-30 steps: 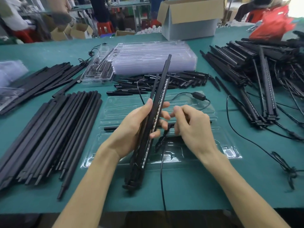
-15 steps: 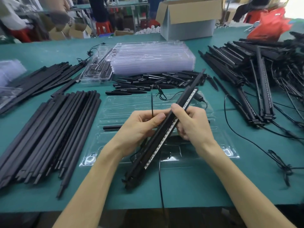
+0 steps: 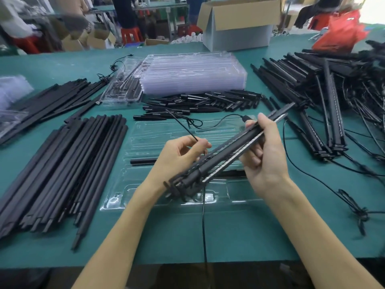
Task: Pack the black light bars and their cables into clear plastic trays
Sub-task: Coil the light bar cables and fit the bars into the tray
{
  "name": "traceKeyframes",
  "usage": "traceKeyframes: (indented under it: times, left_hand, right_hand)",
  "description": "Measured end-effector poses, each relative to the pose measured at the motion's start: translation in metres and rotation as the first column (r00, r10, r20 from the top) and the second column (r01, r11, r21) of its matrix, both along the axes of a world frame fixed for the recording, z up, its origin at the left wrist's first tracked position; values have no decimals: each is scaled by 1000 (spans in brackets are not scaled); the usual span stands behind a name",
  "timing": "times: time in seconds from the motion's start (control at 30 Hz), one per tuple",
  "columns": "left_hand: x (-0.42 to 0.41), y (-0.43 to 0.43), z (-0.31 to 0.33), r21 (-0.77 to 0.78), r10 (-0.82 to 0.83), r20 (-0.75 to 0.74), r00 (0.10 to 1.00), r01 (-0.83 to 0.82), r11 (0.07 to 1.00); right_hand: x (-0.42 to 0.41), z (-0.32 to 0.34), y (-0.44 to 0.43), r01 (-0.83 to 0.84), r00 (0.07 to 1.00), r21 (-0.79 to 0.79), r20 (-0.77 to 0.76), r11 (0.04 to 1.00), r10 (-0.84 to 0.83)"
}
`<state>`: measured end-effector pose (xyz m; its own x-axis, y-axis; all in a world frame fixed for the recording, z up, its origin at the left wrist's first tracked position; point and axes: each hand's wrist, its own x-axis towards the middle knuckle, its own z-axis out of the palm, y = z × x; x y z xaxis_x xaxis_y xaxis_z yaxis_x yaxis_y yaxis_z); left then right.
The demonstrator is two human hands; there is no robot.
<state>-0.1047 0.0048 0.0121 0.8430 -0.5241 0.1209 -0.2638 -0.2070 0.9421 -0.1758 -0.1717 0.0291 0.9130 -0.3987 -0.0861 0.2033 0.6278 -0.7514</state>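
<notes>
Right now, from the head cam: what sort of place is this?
Probably a factory packing bench: a stack of clear plastic trays, a heap of black light bars on the green table, and an open cardboard carton behind.

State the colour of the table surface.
Teal green; the table surface shows best in the head view.

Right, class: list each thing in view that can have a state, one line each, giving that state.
Light bar bundle: off the table, tilted.
Left hand: pinching thin cable.
Right hand: gripping the bundle.
Front tray: open, holding a black piece.
Cardboard box: flaps open.
</notes>
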Motion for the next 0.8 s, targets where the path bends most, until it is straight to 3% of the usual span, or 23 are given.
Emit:
traceKeyframes:
  times: [0.17, 0.3, 0.4, 0.5, 0.63, 0.8]
  left_hand:
    - [0, 1, -2, -32, 29, 88, 996, -26, 999]
    - [-2, 0, -6, 190, -104, 78, 991, 88, 978]
    - [-7, -2, -13, 323, -197, 224, 954, 118, 939]
    - [-5, -4, -14, 159, -116, 108, 987, 98, 982]
    - [-4, -3, -4, 77, 37, 274, 961, -60, 995]
    - [7, 9, 3, -18, 266, 11, 964, -266, 964]
  right_hand:
    - [-1, 0, -6, 67, 998, 125, -16, 990, -66]
    - [-1, 1, -7, 72, 997, 136, -15, 988, -70]
    - [-1, 3, -3, 93, 996, 101, -24, 990, -91]
    - [0, 4, -3, 113, 993, 99, -51, 989, -108]
    - [-1, 3, -3, 125, 991, 98, -56, 987, -120]
    - [0, 3, 0, 84, 996, 71, -11, 994, -83]
